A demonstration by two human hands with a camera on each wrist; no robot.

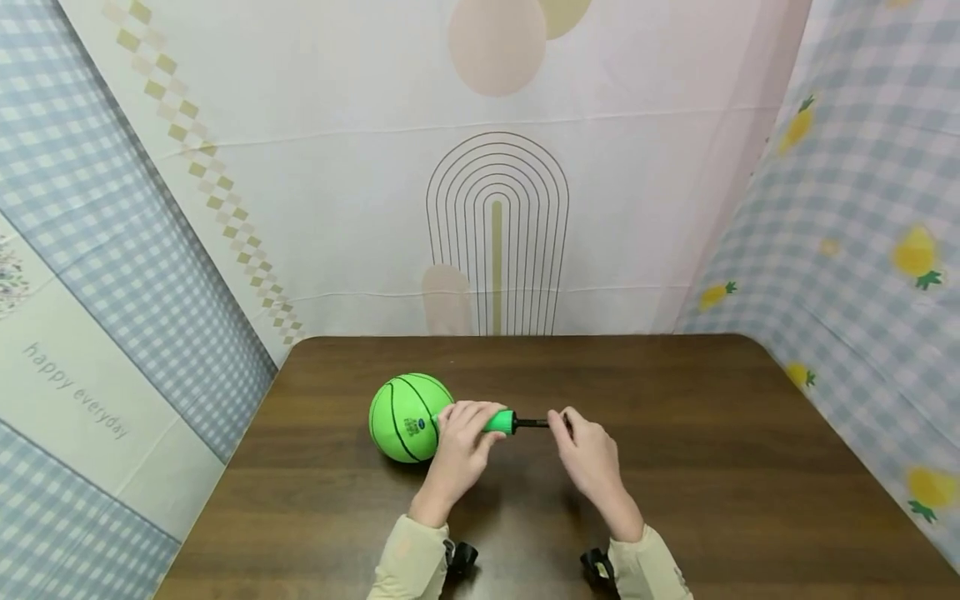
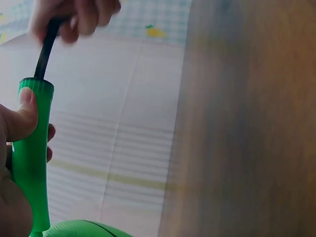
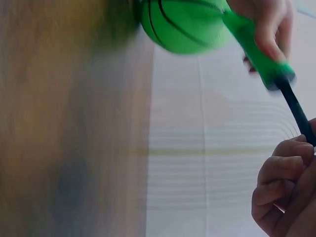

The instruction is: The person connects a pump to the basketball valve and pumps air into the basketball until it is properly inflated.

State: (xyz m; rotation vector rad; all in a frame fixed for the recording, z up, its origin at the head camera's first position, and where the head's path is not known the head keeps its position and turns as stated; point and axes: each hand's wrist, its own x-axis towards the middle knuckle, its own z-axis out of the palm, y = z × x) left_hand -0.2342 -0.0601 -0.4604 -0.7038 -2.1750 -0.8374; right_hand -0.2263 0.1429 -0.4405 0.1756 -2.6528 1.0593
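Observation:
A green ball with black seam lines sits on the wooden table, left of both hands. My left hand grips the green barrel of a hand pump, its thumb lying along the barrel near the black collar. The pump's narrow end meets the ball's right side. Out of the collar runs a black rod, partly drawn out. At its far end my right hand curls its fingers round the pump's handle, which is mostly hidden by them.
The brown wooden table extends around the hands, its back edge against a white patterned cloth. Checked cloths hang at the left and right. A dark wrist camera sits at the left cuff, another at the right.

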